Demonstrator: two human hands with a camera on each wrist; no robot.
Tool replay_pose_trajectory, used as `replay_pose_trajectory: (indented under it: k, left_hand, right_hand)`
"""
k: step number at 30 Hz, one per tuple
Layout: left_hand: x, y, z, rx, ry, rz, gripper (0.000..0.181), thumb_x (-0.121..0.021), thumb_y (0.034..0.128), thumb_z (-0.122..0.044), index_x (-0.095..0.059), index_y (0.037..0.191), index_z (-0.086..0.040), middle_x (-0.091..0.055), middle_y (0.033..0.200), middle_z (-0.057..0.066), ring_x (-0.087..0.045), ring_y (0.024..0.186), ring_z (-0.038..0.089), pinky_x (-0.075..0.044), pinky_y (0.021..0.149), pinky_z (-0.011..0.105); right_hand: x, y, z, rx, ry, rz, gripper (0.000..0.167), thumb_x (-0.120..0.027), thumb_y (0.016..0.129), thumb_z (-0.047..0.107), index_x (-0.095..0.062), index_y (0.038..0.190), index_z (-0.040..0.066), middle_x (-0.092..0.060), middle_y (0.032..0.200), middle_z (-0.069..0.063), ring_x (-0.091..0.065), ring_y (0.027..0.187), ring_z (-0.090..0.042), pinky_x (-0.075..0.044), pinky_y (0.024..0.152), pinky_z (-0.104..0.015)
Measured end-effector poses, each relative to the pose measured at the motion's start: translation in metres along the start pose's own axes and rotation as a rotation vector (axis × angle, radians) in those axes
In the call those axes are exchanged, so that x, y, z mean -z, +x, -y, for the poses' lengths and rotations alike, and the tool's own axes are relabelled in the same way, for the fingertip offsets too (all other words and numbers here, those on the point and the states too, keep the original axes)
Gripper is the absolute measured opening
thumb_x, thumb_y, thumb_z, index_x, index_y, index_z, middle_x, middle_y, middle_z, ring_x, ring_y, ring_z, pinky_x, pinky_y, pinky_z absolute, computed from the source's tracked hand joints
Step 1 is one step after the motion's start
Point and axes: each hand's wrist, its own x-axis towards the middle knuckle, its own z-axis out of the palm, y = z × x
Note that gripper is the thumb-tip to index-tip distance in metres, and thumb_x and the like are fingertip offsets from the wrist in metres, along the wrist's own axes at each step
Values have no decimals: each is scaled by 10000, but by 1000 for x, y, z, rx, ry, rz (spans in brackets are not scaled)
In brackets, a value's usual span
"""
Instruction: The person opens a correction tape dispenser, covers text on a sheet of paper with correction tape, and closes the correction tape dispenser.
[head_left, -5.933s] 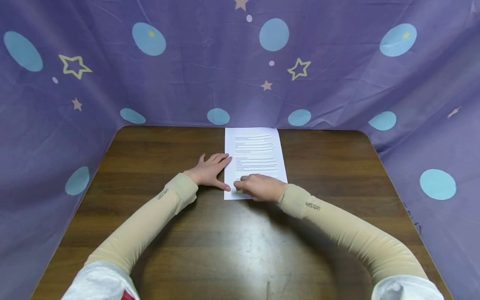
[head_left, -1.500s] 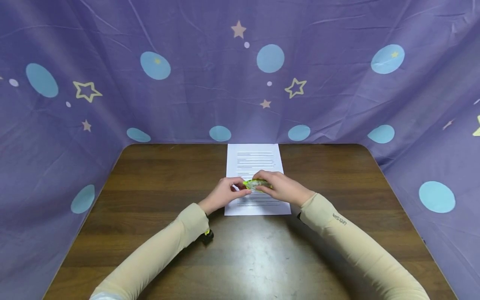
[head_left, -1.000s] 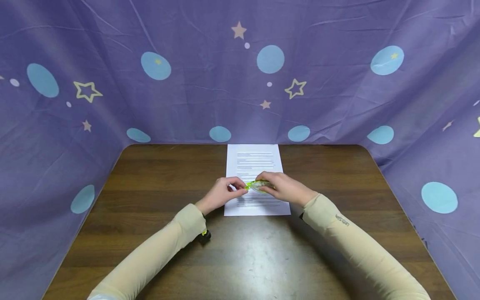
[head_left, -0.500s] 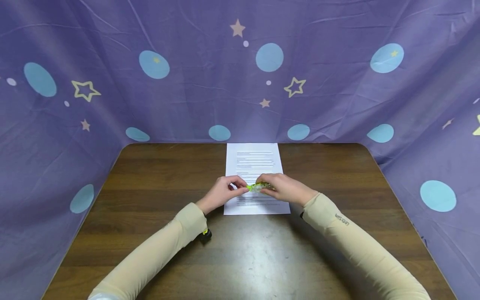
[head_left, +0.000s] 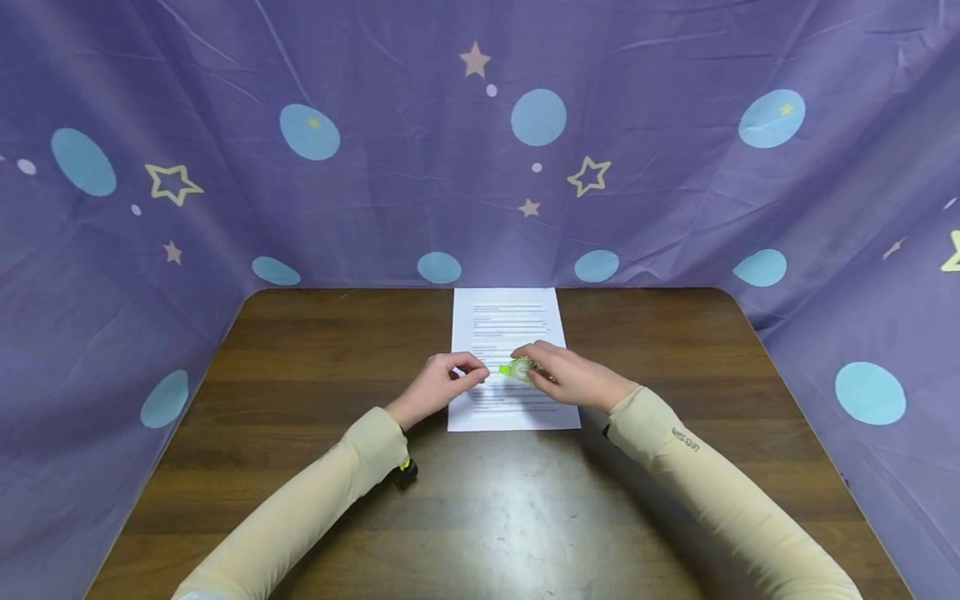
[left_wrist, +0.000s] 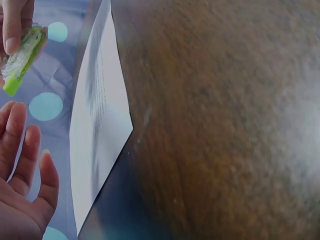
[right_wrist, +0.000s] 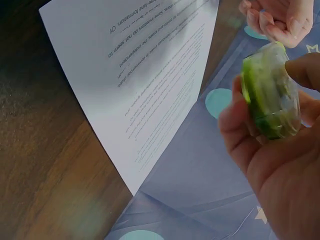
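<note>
My right hand (head_left: 576, 379) grips a green and clear correction tape dispenser (head_left: 519, 369) between thumb and fingers, raised over the printed sheet (head_left: 517, 419). In the right wrist view, the dispenser's clear body (right_wrist: 272, 92) shows between thumb and fingertips. Its bright green tip (left_wrist: 13, 85) points toward the left hand in the left wrist view. Just left of that tip is my left hand (head_left: 438, 385), with thumb and forefinger close together and a small gap to the dispenser. Loosely bent, the left fingers (left_wrist: 46, 175) show nothing held.
The brown wooden table (head_left: 315, 350) carries the sheet at its far middle, reaching the back edge. A purple curtain (head_left: 420, 150) with blue ovals and stars hangs behind and along both sides. A dark wrist camera (head_left: 407, 473) is strapped under the left sleeve.
Earlier the right hand was down at the sheet's lower part, the left spread at its edge. Both then rose and held the dispenser; the left fingers have now let go of its tip, moving slightly left.
</note>
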Motion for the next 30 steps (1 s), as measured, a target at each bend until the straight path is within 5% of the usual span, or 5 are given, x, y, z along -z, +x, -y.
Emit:
replay_pose_trajectory:
  k: [7,12,19,30]
  left_hand:
    - [5,-3,2,15,27,-25,135,-702,1011,-156,-792,1005,-56,-755,885,8,-608,767,89,-485,681,235]
    - [8,-6,3,41,47,-25,145,-687,1020,-155,-789,1008,-51,-755,889,10,-571,722,116,-452,656,230]
    - [14,-10,3,52,99,-21,181,-680,1028,-179,-778,1067,-32,-757,967,29,-619,762,122,-508,704,257]
    - [31,-24,5,82,459,-80,329,-675,1031,-286,-718,1276,-70,-718,1149,49,-678,1046,209,-544,899,447]
  right_hand:
    - [1,-3,-5,-68,-36,13,262,-560,1056,96,-630,1291,2,-649,1085,-95,-567,879,-167,-520,821,-379]
    - [1,-7,-10,-124,-30,65,363,-692,1021,245,-626,1293,13,-598,1018,-72,-524,786,-127,-497,755,-342]
    - [7,-18,-30,-211,-51,107,443,-754,954,220,-582,1312,22,-596,1068,-86,-557,846,-171,-501,809,-386]
    - [35,-42,-94,-410,-52,88,333,-740,955,207,-587,1163,-3,-632,1075,-149,-601,915,-249,-506,823,-446]
